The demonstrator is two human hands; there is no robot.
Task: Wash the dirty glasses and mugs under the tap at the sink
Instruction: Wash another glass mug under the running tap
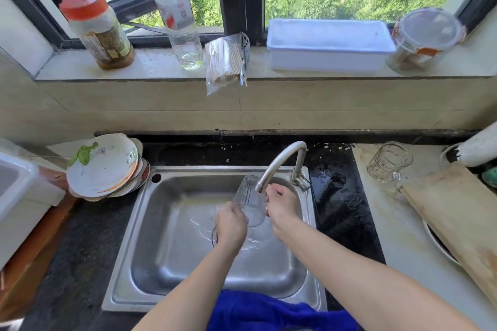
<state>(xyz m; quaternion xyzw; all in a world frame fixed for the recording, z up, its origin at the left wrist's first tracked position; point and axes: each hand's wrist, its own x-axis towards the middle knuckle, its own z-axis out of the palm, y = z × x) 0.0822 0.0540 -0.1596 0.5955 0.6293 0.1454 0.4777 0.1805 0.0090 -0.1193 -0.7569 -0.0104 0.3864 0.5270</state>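
Risk: wet clear glass tumbler [248, 200] may slip, knock curved steel tap [279, 160].
Your left grip [231, 224] and right grip [280, 205] both clasp it.

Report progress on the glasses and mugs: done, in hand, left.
Done: unclear; the glass mug on the right counter may be washed. In hand: the left hand and right hand hold a glass under the tap. Left: finishing it, perhaps the mug.
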